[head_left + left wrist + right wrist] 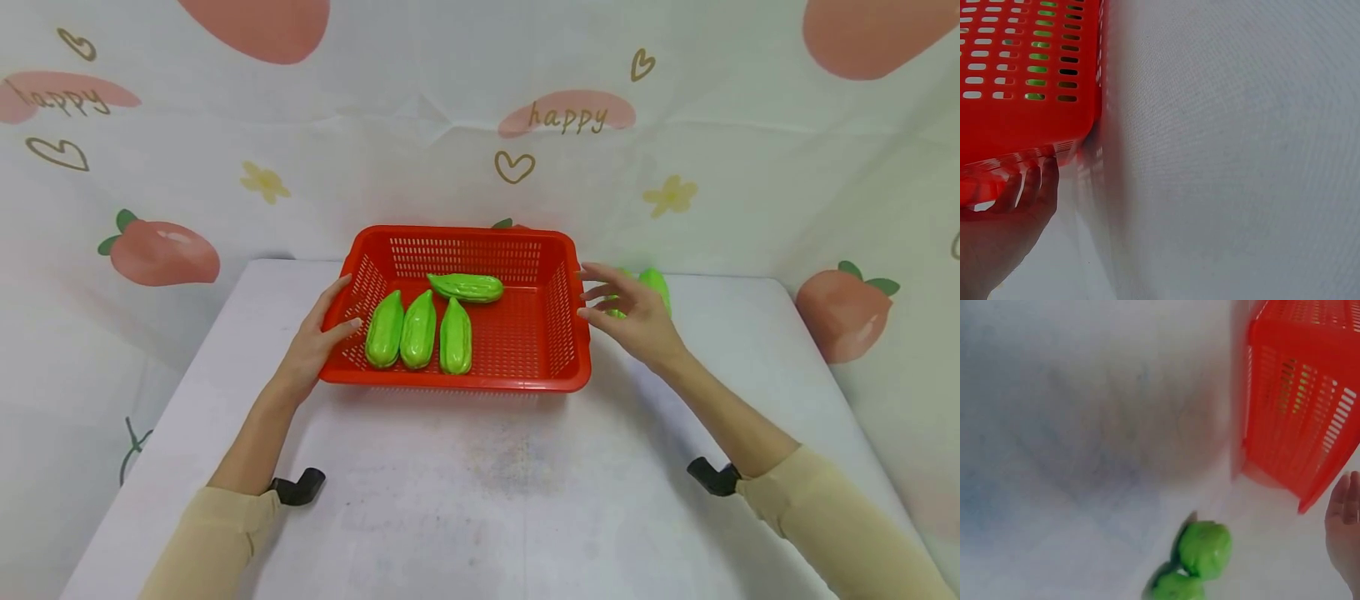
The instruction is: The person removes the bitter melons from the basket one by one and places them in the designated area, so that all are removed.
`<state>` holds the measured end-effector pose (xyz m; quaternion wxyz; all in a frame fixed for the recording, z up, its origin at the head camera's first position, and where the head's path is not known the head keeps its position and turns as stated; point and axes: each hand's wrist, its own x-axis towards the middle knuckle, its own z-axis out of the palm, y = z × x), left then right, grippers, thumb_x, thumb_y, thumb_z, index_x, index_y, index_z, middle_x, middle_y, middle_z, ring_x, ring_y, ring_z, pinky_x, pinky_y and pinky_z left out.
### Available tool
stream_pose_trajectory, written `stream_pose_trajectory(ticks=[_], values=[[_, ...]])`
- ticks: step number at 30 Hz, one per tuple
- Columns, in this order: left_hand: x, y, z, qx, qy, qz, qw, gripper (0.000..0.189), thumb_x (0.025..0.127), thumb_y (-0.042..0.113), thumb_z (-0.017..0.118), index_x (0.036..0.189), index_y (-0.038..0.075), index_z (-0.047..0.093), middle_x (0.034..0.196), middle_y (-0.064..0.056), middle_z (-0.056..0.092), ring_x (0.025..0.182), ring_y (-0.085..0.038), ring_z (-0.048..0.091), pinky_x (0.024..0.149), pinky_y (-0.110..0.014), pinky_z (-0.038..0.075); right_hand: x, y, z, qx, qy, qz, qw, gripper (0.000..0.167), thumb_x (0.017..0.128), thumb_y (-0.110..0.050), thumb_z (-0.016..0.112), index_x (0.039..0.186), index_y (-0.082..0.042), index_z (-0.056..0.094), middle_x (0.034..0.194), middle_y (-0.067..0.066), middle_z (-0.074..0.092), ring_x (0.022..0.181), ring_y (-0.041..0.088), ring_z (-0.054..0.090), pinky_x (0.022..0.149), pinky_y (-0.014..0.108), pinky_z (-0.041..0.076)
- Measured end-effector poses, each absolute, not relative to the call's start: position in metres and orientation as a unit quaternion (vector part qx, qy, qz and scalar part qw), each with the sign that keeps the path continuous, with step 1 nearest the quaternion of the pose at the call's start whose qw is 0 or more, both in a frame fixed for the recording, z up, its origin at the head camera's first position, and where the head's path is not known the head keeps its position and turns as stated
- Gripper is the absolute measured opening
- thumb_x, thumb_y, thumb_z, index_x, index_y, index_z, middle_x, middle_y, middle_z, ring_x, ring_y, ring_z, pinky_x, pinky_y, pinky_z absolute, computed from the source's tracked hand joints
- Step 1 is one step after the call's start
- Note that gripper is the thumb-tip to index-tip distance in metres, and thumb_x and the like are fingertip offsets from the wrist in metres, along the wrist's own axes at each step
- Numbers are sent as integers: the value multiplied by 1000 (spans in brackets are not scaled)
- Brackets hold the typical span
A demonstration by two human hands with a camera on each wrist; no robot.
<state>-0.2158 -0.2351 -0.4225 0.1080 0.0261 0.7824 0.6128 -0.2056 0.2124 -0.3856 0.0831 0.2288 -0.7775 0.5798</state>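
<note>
A red plastic basket (513, 329) with slotted walls stands on the table, centre in the head view. Inside it are several glossy green ridged gourds (417, 329); three lie side by side at the left and another lies crosswise at the back. My left hand (309, 354) grips the basket's left rim, thumb over the inside and fingers outside under the lip, as the left wrist view also shows. By the right rim is my right hand (636, 323), its fingers loosely bent and fingertips close to the edge, holding nothing.
Two more green gourds (1205, 549) lie on the table right of the basket, partly behind my right hand in the head view. A white table (465, 500) extends toward me. Behind it hangs a patterned cloth (420, 150).
</note>
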Motion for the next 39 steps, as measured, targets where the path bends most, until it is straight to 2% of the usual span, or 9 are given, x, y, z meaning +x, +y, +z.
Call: stream_pose_trajectory(ticks=[3, 9, 12, 16, 23, 29, 39], values=[[-216, -235, -423, 27, 781, 614, 108, 67, 101, 28, 52, 157, 43, 18, 156, -6, 27, 126, -24, 39, 89, -23, 52, -210, 209, -391, 235, -777, 579, 76, 57, 83, 15, 69, 137, 5, 53, 127, 30, 58, 100, 41, 60, 84, 25, 54], [-216, -235, -423, 26, 781, 614, 108, 67, 101, 28, 52, 157, 43, 18, 156, -6, 27, 128, -24, 39, 89, -23, 51, -211, 199, -390, 243, -797, 551, 55, 61, 87, 3, 73, 143, -10, 53, 131, 12, 61, 104, 37, 62, 88, 26, 54], [-215, -235, -424, 26, 781, 615, 109, 67, 101, 27, 52, 157, 43, 18, 156, -6, 28, 128, -24, 39, 89, -23, 52, -212, 195, -390, 242, -808, 536, 38, 63, 88, -2, 73, 145, -13, 51, 132, 9, 60, 106, 37, 62, 88, 23, 53], [-215, -234, -423, 27, 778, 618, 110, 68, 101, 26, 52, 158, 41, 18, 156, -7, 28, 128, -24, 39, 88, -23, 52, -212, 189, -388, 247, -804, 541, 17, 63, 88, -2, 73, 146, -13, 50, 134, 9, 59, 108, 39, 61, 88, 24, 53], [-215, -234, -422, 31, 775, 622, 109, 67, 101, 26, 52, 158, 40, 18, 155, -8, 28, 127, -24, 39, 89, -22, 51, -211, 176, -380, 249, -817, 521, -8, 65, 88, -8, 75, 147, -16, 49, 135, 4, 58, 109, 24, 63, 88, 32, 55], [-214, -234, -423, 34, 773, 624, 107, 67, 101, 27, 53, 158, 39, 19, 156, -9, 28, 127, -24, 40, 89, -20, 50, -211, 164, -377, 242, -832, 498, -35, 67, 87, -12, 77, 147, -17, 47, 138, 3, 56, 110, 24, 63, 89, 40, 56], [-215, -234, -421, 32, 776, 620, 108, 67, 102, 25, 52, 158, 40, 19, 155, -8, 28, 124, -23, 41, 87, -20, 51, -216, 147, -377, 235, -840, 483, -75, 73, 85, -15, 79, 149, -18, 45, 140, 3, 53, 111, 25, 63, 88, 40, 56]])
